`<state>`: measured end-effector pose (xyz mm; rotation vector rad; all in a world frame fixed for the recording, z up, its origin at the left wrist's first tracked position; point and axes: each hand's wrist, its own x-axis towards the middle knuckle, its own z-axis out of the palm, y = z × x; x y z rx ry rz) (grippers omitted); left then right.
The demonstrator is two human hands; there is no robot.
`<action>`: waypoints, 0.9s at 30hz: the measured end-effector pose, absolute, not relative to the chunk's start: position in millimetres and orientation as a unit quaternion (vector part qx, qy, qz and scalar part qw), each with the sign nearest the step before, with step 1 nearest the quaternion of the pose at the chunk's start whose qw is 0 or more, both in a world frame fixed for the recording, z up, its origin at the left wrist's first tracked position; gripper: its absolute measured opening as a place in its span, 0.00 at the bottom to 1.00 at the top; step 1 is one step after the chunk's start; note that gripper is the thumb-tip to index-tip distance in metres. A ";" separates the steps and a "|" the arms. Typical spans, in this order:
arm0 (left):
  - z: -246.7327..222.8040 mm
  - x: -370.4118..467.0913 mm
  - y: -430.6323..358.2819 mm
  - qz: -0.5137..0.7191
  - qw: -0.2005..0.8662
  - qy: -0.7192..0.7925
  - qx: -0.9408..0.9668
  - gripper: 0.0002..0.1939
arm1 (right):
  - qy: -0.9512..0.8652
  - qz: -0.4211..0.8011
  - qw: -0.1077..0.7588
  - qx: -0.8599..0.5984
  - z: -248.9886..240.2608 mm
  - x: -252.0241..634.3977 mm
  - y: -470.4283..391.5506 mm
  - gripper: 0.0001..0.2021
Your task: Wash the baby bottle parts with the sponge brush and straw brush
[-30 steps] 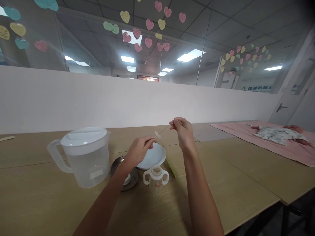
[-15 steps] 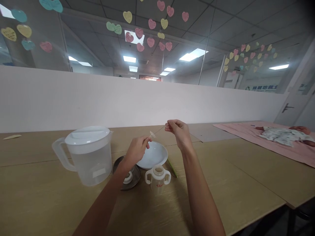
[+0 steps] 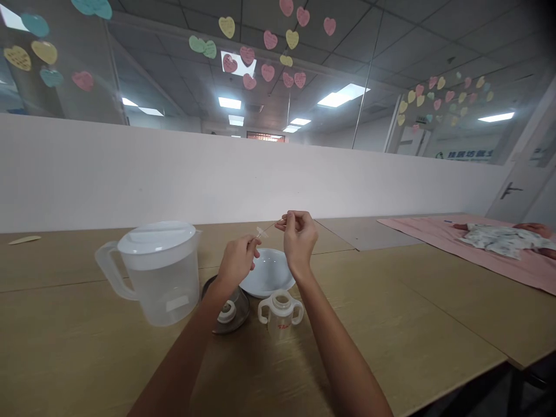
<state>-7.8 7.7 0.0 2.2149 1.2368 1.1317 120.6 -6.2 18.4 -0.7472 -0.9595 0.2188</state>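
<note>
**Two hands pinch a small clear piece and a thin strand above a table**

A wood-toned table (image 3: 399, 336) runs along a low white wall at its back edge. Towards its right end lies a pink cloth (image 3: 478, 255), with a small figure (image 3: 493, 239) in patterned clothing on it. Left of the middle stands a lidded translucent pitcher (image 3: 167, 289). Right of it, a white bowl (image 3: 269, 275) sits nearer the back edge, with a round metal dish (image 3: 241, 321) just beside it, partly hidden by the left forearm. An upright, open two-handled bottle (image 3: 281, 315) stands in front of the bowl. A white ring (image 3: 226, 313) rests in the dish.

Above the bowl, the left hand (image 3: 237, 260) has its fingertips closed on a small clear piece (image 3: 261, 232). The right hand (image 3: 300, 234) pinches what looks like a thin strand (image 3: 272, 225) leading to it.

Both holds look slight, so a slip could drop the clear piece into the bowl; pulling or pushing off line could bend the strand. A low forearm could tip the bottle or nudge the dish.
</note>
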 end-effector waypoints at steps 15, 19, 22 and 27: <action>14.6 -7.4 -13.0 0.331 0.193 0.354 0.853 0.19 | -0.336 0.196 0.851 -0.352 18.3 193.9 7.8 0.08; 16.7 -8.3 -15.1 0.310 0.186 0.358 0.861 0.18 | -0.318 0.190 0.862 -0.345 15.1 200.0 11.7 0.08; 17.8 -11.5 -16.5 0.305 0.181 0.354 0.866 0.18 | -0.316 0.184 0.863 -0.349 12.0 209.4 14.7 0.08; 17.8 -24.0 -9.6 0.296 0.133 0.414 0.851 0.16 | -0.244 0.118 0.892 -0.362 0.9 240.4 22.5 0.08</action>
